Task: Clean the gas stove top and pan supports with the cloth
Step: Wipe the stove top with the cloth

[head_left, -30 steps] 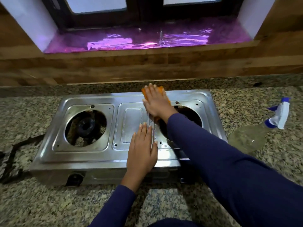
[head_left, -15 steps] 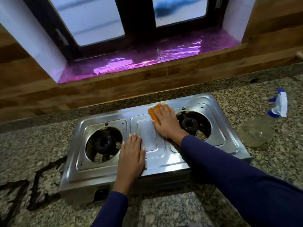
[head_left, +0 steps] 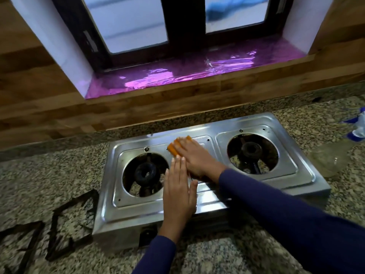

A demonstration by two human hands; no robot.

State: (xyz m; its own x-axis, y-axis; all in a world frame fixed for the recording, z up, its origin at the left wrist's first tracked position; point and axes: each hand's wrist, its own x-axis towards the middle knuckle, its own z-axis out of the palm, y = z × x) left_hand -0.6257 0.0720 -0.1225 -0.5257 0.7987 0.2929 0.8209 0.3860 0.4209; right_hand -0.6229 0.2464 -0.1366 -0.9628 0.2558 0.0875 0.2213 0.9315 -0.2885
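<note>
A steel two-burner gas stove (head_left: 296, 175) sits on the granite counter, both burner wells bare. My right hand (head_left: 195, 157) lies flat on the stove's middle panel and presses an orange cloth (head_left: 174, 147) against the steel; only the cloth's far and left edges show past the fingers. My left hand (head_left: 178, 192) rests flat, fingers together, on the front of the stove just right of the left burner (head_left: 145, 173), its fingertips touching my right hand. Two black pan supports (head_left: 73, 220) lie on the counter to the stove's left.
A clear spray bottle with a blue and white head (head_left: 333, 155) lies on the counter right of the stove. A wooden wall panel and a window sill covered in purple foil (head_left: 187, 74) run behind. Granite counter (head_left: 49, 169) stretches left and in front.
My right hand has slid the orange cloth leftward from beside the right burner to the middle panel's left side. My left hand stays flat on the stove. The view has tilted up and left.
</note>
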